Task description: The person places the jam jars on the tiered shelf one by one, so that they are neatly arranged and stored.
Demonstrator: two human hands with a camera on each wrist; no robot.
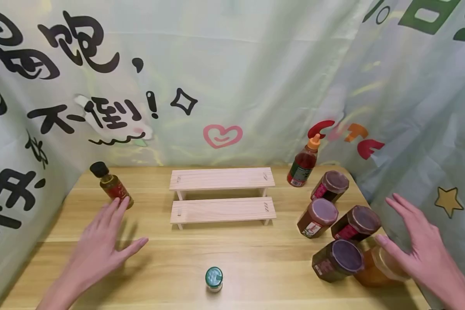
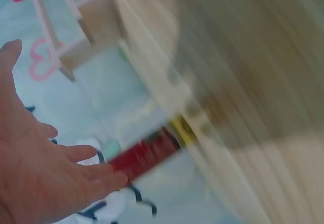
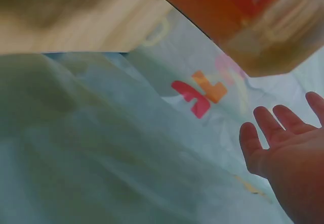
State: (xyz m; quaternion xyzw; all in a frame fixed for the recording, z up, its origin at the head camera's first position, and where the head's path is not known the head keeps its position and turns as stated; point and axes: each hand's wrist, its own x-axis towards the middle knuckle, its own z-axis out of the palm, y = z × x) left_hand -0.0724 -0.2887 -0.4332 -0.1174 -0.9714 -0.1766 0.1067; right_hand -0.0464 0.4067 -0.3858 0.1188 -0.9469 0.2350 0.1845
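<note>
My left hand (image 1: 97, 247) has its fingers spread, reaching toward a small bottle (image 1: 114, 186) with a black cap and red label at the table's left. In the left wrist view the fingers overlap that bottle (image 2: 152, 153); whether they touch it I cannot tell. On the other side my right hand (image 1: 422, 241), fingers extended, hovers beside an amber jar (image 1: 377, 269), partly covering it from above. The right wrist view has this jar (image 3: 243, 21) at the top, apart from the hand (image 3: 293, 153). Neither hand grips anything.
A two-step wooden rack (image 1: 222, 209) stands mid-table, with a green-capped small jar (image 1: 214, 277) in front. To the right are a red sauce bottle (image 1: 303, 165) and several dark jars (image 1: 338, 260). A printed cloth (image 1: 255, 86) hangs around the table.
</note>
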